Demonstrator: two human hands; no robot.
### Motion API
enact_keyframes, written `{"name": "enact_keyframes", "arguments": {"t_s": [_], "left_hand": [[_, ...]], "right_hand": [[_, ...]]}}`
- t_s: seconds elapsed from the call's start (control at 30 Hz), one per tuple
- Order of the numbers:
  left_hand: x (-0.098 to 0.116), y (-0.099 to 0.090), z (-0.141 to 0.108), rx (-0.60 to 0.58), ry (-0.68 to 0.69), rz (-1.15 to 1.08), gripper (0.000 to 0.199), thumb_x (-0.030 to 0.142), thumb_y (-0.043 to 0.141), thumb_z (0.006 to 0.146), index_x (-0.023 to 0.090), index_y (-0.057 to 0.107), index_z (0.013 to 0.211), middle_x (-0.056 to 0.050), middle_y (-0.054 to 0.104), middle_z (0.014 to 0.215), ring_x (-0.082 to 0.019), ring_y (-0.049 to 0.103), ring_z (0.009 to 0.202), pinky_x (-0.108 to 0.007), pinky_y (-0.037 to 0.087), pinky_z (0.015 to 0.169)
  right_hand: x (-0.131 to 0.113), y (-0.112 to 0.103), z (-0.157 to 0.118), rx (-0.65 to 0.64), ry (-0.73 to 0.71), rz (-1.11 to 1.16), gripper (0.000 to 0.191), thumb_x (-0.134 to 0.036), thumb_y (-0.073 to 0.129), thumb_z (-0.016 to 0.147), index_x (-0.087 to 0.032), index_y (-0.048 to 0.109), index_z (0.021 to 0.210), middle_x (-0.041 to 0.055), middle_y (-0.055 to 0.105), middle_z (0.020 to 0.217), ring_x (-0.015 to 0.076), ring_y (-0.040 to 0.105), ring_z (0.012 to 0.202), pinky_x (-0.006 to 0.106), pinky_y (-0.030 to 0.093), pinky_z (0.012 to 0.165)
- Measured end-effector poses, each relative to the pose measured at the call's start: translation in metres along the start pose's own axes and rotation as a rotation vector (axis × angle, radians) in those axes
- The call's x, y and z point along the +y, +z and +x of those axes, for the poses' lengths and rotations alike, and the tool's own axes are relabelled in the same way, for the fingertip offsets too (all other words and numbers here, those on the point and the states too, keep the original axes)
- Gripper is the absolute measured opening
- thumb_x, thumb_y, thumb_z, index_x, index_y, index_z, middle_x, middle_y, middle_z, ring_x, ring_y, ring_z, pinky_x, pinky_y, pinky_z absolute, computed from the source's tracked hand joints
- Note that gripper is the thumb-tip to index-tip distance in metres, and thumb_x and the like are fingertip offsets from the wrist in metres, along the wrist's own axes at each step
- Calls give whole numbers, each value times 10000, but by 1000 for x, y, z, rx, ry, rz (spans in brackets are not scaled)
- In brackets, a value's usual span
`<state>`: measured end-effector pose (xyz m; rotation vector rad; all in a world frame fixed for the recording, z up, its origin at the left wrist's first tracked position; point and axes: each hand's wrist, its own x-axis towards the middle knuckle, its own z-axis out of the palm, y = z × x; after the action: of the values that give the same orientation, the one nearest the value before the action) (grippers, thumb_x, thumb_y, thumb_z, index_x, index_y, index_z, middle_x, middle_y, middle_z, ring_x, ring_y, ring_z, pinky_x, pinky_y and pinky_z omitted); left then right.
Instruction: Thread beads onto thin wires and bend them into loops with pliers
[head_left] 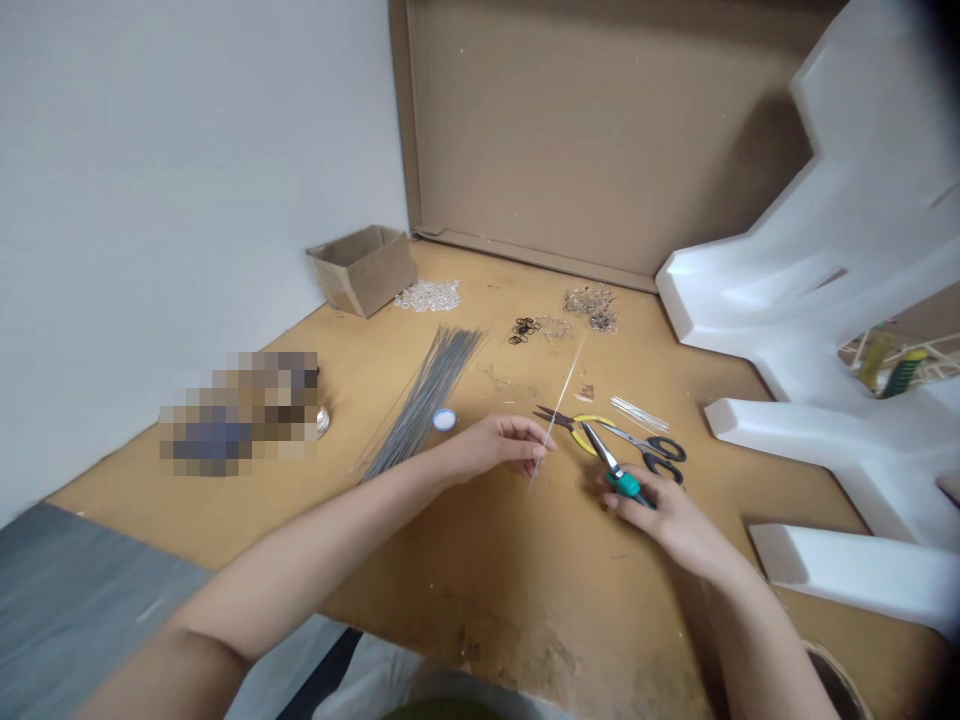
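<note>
Left hand point(499, 450): fingers and thumb pressed together, pinching a thin pale wire point(556, 412) that tilts up and away, just left of the yellow-handled pliers point(577, 432). Right hand point(666, 515): curled closed around a teal-handled tool point(622, 484) with a slim steel nose, just in front of the pliers, nose pointing at them. A small gap separates nose and wire.

Pliers lie flat on a scuffed, pale plywood bench point(487, 600), dark steel jaws to the left. Touching them on the right: steel scissors point(645, 447) with black plastic loops. Just behind the scissors, a small bunch of straight silver pins point(639, 414).

Left of the pliers, near: a small round white lid point(444, 419) with a blue rim, against a long fanned bundle of grey metal rods point(424, 400). Well left, a pixelated object point(240, 412), too blurred to identify.

Behind the pliers: black rubber rings point(523, 330), a tangle of fine metal pieces point(592, 308), then a heap of clear beads point(427, 295) beside an open corrugated cardboard box point(362, 270). Well right: large, smooth, angular white foam packing point(825, 300). Farthest: a brown cardboard panel point(600, 130).
</note>
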<state>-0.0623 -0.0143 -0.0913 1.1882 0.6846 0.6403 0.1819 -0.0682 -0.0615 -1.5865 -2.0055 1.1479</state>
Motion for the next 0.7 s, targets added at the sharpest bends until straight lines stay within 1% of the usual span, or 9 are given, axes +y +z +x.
{"name": "enact_keyframes", "arguments": {"t_s": [0.07,0.13,0.3,0.4,0.47,0.57,0.63,0.7], "left_hand": [[3,2,-3,-43,-15,-17,271,327,639,702,116,600,868,-12,584,645,-92,557,567,-243,454,587],[5,5,-6,-83,-21,-31,270,330,638,704,116,598,864,-8,575,640,-86,547,551,-236,457,563],[7,12,-10,-141,-11,-54,253,320,634,711,119,600,860,-1,564,657,-78,540,538,-236,467,542],[9,16,-12,-134,-15,-50,245,311,639,705,119,601,853,7,553,640,-74,540,533,-220,462,532],[11,17,-12,-122,-16,-36,247,309,639,704,117,606,855,8,552,627,-74,541,532,-210,457,526],[14,18,-14,-78,-6,-38,250,307,640,701,115,612,858,7,555,614,-73,539,524,-207,452,522],[16,18,-14,-48,15,-58,250,305,641,699,119,614,862,9,557,609,-73,537,519,-207,450,520],[17,20,-15,-53,18,-76,246,303,644,696,123,620,862,9,558,611,-72,538,519,-208,449,522]], "right_hand": [[0,0,-1,-54,-12,118,263,-364,527,768,-155,598,911,74,630,908,200,575,791,321,436,740],[1,1,-2,-110,-21,196,263,-347,531,776,-143,596,929,81,626,898,198,574,800,331,437,757],[0,3,-4,-232,-24,310,280,-337,536,794,-145,567,996,70,614,894,174,560,802,328,439,774],[-2,4,-5,-270,-3,341,278,-331,548,791,-150,560,1002,72,609,914,172,556,826,326,439,781],[-4,4,-6,-290,11,378,276,-328,549,790,-149,558,1001,74,607,910,169,555,819,321,446,758],[-4,3,-9,-326,30,445,281,-322,555,784,-143,554,1001,78,604,902,167,556,809,316,452,727],[-3,2,-10,-339,44,476,284,-317,559,782,-143,552,1006,79,602,910,166,558,812,319,450,733],[-2,2,-10,-339,50,481,283,-314,558,783,-145,551,1011,79,602,918,165,558,816,322,446,740]]}}
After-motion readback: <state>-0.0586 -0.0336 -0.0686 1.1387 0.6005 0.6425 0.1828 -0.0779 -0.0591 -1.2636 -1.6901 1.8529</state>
